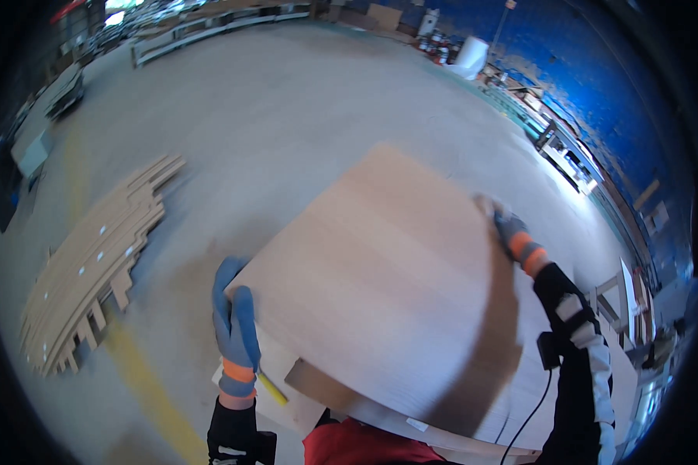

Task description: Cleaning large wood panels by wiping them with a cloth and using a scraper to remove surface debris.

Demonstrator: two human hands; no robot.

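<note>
A large light wood-grain panel (pixel 380 271) lies tilted in front of me, one corner pointing away. My left hand (pixel 236 318), in a blue-grey glove with an orange band, is closed around the panel's left corner. My right hand (pixel 507 226), gloved alike, grips the panel's right edge, its fingertips partly blurred. My right arm's shadow falls across the panel. Beneath its near edge shows a brown board edge (pixel 326 385), with a small white label (pixel 416 424) further right. A slim yellow object (pixel 272 390) lies beside my left wrist; its kind is unclear.
Long wooden strips (pixel 93 263) with uneven ends lie stacked on the floor at left, near a yellow floor line (pixel 151 391). Along the blue wall (pixel 597 101) stand a white roll (pixel 470 56) and a metal frame (pixel 570 155). A black cable (pixel 531 415) hangs by my right arm.
</note>
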